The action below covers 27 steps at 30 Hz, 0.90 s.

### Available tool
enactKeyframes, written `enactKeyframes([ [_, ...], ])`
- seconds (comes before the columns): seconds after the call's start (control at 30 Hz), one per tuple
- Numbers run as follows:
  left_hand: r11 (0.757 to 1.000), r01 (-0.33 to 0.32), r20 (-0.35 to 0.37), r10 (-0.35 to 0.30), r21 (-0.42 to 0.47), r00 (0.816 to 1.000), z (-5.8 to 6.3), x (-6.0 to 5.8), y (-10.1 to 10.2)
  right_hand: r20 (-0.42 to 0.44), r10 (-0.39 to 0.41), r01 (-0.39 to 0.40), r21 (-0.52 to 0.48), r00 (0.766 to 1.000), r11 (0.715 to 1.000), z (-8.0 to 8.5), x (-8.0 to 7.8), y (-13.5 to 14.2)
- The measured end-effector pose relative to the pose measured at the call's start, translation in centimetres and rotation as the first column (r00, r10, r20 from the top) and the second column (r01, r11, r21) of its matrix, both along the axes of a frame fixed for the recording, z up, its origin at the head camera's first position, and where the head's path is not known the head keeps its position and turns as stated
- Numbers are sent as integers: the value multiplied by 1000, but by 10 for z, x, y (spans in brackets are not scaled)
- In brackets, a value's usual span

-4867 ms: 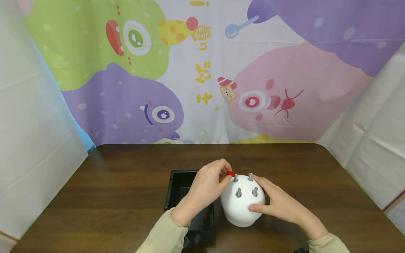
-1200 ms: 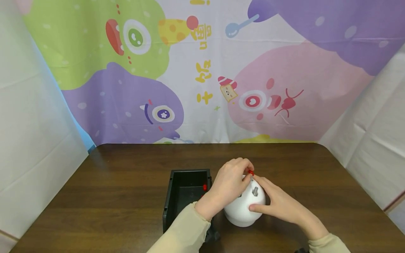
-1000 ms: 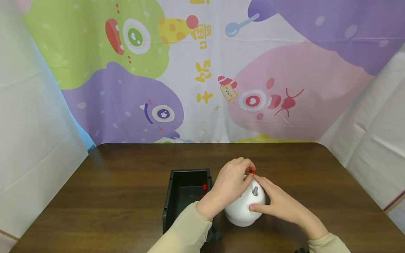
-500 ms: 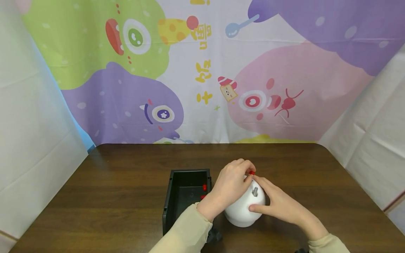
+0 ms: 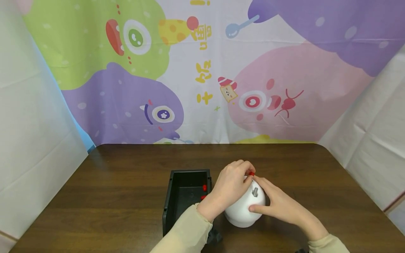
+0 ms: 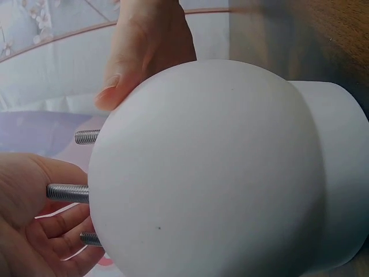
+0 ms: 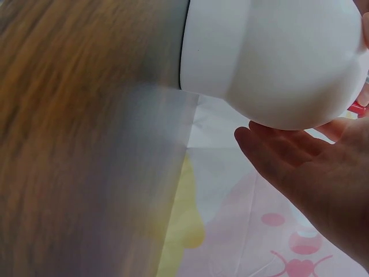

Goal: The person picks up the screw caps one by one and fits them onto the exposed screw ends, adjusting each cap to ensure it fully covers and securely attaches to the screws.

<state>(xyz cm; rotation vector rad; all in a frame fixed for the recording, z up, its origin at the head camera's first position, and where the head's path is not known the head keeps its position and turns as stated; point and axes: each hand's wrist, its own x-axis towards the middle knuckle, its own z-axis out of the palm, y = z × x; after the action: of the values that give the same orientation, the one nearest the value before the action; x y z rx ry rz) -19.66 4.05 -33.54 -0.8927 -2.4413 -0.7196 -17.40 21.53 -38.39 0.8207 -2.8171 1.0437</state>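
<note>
Capping stage, prob. early. White ball [image 5: 242, 212] upright on tabletop [image 5: 95, 196], base down, just right of black tray [image 5: 190, 170]. Bolts [image 6: 68, 193] pointing up from top of ball. Left grip [image 5: 230, 181] above ball, pinching red cap [image 5: 251, 173] at far-right part of top, prob. over a further bolt; cannot tell whether seated on thread, or how far turned. Right grip [image 5: 281, 202] holding ball's right side, thumb on near face, appar. for steadying.

Done so far: max. 1 cap, prob. incomplete, judging by the pinch. Left to do: 3 bolts bare in L-wrist view, threads exposed to tip; 1 bare bolt also visible in head view, nr. right thumb. Spare red caps [image 5: 205, 188] lying in tray: 2 visible, poss. more behind sleeve [image 5: 186, 228]; match of cap no. vs. bolt no. thus unconfirmed. Est. progress: first of approx. 4 caps, w/ seating & release remaining, then same for each bare bolt.
</note>
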Motion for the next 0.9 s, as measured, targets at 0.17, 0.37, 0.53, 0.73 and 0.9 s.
enactKeyframes([
  [0.17,1000,-9,18,9,2,1000,-2,0,0,-11,8,-8,4,1000,1000,-1,-1,1],
  [0.37,1000,-18,19,18,3,1000,-3,0,0,-19,-4,4,0,1000,1000,-1,0,0],
  [0.53,1000,-26,13,26,5,1000,-5,-1,1,-7,-3,3,-9,1000,1000,0,0,0],
  [0.73,1000,-27,26,27,7,999,-4,-1,1,-23,-28,29,17,999,999,-1,-1,0],
  [0.9,1000,-28,49,28,7,998,-4,-1,1,-35,-36,37,22,999,999,-2,-1,0],
])
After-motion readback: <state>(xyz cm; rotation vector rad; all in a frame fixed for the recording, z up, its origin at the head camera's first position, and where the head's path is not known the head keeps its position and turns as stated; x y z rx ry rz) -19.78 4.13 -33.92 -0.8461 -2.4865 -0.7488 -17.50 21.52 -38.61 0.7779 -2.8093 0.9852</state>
